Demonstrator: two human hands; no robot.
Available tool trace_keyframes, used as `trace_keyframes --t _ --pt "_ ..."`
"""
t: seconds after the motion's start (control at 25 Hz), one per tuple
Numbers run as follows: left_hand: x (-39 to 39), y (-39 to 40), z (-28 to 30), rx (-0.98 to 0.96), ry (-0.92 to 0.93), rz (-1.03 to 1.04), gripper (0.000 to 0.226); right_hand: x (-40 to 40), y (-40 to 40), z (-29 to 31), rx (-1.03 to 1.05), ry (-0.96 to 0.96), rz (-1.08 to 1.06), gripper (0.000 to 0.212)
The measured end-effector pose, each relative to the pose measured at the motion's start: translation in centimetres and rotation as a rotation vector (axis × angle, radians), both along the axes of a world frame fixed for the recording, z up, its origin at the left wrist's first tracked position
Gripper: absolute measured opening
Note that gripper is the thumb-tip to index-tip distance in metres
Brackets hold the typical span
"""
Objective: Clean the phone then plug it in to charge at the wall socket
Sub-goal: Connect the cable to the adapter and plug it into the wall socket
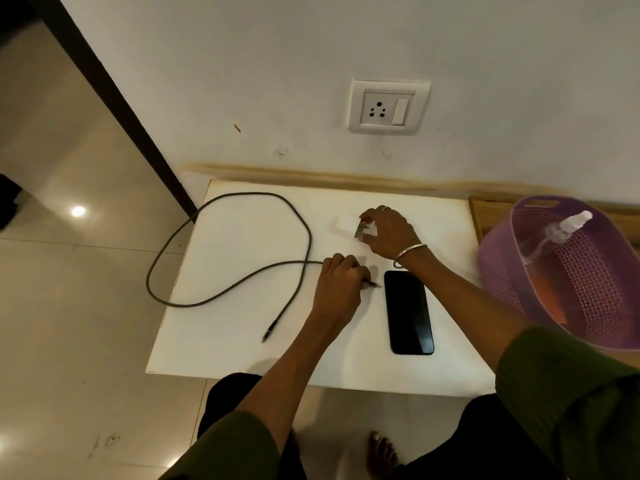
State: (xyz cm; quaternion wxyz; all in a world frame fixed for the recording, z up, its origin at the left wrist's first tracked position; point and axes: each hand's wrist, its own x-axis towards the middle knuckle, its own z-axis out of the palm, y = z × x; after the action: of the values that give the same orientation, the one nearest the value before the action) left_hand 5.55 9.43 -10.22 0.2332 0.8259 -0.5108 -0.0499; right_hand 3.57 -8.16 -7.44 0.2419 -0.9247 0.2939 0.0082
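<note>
A white counter [249, 237] stands against a scuffed white wall [207, 64]. Left of it, glossy beige floor tiles [69, 289] (one bright lamp reflection) meet a dark door frame [114, 98].

The wall socket [381, 108] at 12 o'clock had bare wall around it. On the tabletop [242, 358], the cable [228, 289] looped across 9 o'clock, the phone [408, 312] lay at centre, and the basket [571, 278] crowded 3 o'clock.

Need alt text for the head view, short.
Left hand pinches one end of a dark cable while right hand grips a white charger on a white table; black phone lies beside them, wall socket empty above.
</note>
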Motion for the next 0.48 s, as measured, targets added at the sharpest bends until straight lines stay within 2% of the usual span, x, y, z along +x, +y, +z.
trace_keyframes --t 0.12,0.28,0.48 --pt "0.1 -0.2 0.5 -0.062 0.09 0.023 0.012 -0.4 0.2 0.1 0.102 -0.181 -0.091 0.025" --pt "0.1 -0.2 1.4 -0.205 0.429 0.143 0.007 -2.2 0.4 0.3 0.158 -0.264 -0.133 0.019" --pt "0.2 -0.3 1.6 -0.348 0.679 0.303 0.006 -3.5 -0.1 0.2 0.486 -0.451 -0.357 0.017"
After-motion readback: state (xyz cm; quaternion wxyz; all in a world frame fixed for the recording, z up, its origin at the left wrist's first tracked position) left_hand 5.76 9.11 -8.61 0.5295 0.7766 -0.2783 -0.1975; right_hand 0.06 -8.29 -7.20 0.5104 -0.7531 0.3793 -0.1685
